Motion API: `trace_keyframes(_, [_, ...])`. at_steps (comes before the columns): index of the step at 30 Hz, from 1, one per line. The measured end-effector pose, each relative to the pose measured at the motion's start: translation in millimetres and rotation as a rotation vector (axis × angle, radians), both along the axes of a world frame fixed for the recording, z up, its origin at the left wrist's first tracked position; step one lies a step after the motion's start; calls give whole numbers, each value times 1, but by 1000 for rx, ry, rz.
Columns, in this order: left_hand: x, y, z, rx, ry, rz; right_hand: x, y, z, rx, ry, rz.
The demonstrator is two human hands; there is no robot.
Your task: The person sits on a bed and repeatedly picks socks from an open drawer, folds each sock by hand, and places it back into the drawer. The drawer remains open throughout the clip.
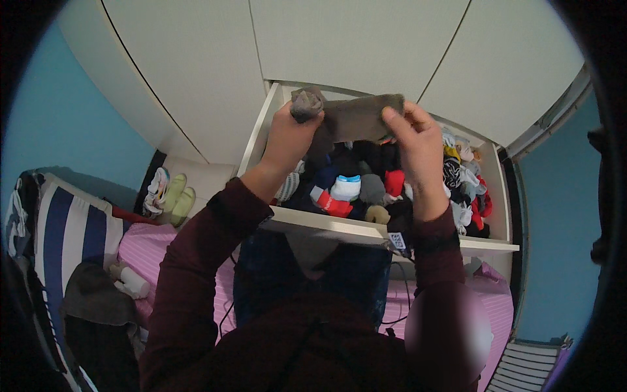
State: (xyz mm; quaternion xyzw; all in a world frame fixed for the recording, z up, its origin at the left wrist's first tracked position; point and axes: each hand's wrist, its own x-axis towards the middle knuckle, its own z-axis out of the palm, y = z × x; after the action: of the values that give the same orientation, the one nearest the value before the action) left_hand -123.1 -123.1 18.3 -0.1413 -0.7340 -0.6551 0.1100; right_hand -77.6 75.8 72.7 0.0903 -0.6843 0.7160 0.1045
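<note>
A brown-grey sock point(360, 117) is stretched between my two hands above an open drawer point(333, 223). My left hand point(289, 139) grips its bunched, rolled end. At the other end, my right hand point(416, 142) pinches the flat cuff between thumb and fingers. Below lie many folded and balled socks, among them a white one with a blue edge point(346, 188), a red one with white point(333, 202), a grey ball point(372, 188) and a beige ball point(377, 214). Black and navy socks lie under the stretched one, partly hidden by it and my hands.
Behind the drawer stand white wardrobe doors point(338, 44). Green slippers point(179, 198) are on the floor at left. A striped pillow point(73, 230), a dark cloth point(100, 304) and a white roll point(133, 282) lie on the pink-covered bed point(147, 245). Cables point(407, 289) hang near my legs.
</note>
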Motion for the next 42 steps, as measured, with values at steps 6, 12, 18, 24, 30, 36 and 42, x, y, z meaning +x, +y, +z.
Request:
trace_keyframes(6, [6, 4, -4, 827, -208, -753, 52, -41, 15, 232, 379, 633])
trace_keyframes(12, [-15, -6, -11, 818, -228, -816, 2, -17, -11, -67, 16, -208])
trace_keyframes(18, [-8, 2, -12, 1017, -212, -868, 20, -29, -33, 745, 796, -258])
trace_keyframes(24, [2, 8, 9, 944, -138, -624, 24, -31, -19, 570, 586, -58])
trace_keyframes(30, [7, 10, 22, 854, 44, -374, 17, -32, -37, 406, 429, -28])
trace_keyframes(36, [-12, 0, 19, 434, 109, 127, 8, -9, -15, -299, -18, 2])
trace_keyframes(42, [-18, -8, 5, 407, -4, 126, 9, -10, -21, 113, 152, -209])
